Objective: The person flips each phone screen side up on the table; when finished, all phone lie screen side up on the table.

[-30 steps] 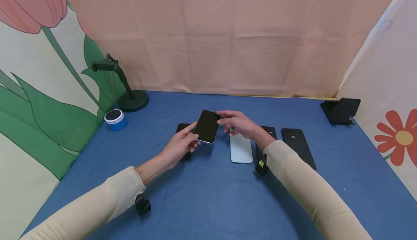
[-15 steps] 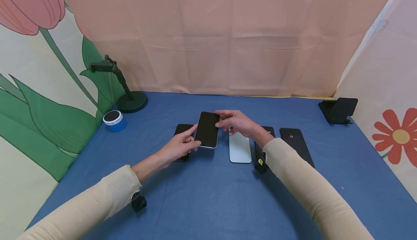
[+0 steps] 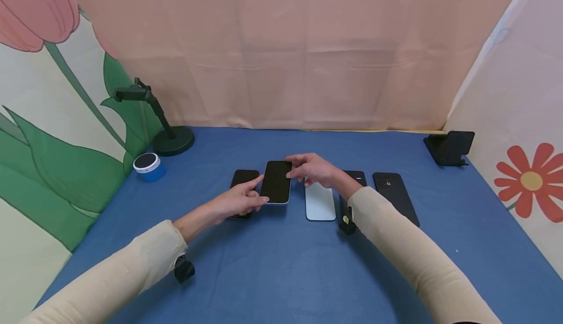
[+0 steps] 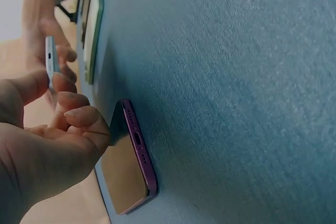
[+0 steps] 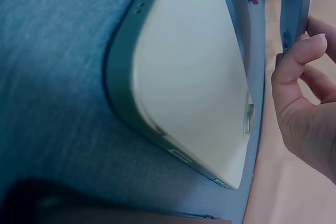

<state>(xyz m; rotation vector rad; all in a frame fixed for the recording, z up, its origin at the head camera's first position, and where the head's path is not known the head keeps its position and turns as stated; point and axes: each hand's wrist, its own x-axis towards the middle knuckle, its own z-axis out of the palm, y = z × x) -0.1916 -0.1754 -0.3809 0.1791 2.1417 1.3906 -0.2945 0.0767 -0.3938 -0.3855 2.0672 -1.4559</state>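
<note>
A smartphone (image 3: 276,182) with a dark screen and a pale bluish edge is held above the table, screen up. My left hand (image 3: 241,200) pinches its near left corner, thumb on top. At the far right corner my right hand (image 3: 314,170) grips it between thumb and fingers, as the right wrist view shows. Below the left hand lies a purple-edged smartphone (image 4: 139,156), screen up and partly covered. A white-backed phone (image 5: 194,66) with a green edge lies face down beside the right hand. Under the right forearm, another dark phone (image 3: 354,177) is partly hidden.
One more black phone (image 3: 396,194) lies back up on the right of the blue table (image 3: 272,270). A black folding stand (image 3: 453,148) is at the back right. At the back left are a dark stand with a round base (image 3: 173,140) and a blue-white round container (image 3: 149,167).
The held phone has turned from a slant to nearly straight and come slightly nearer, both hands moving with it. The whole head view has shifted a little. The phones on the table stay put.
</note>
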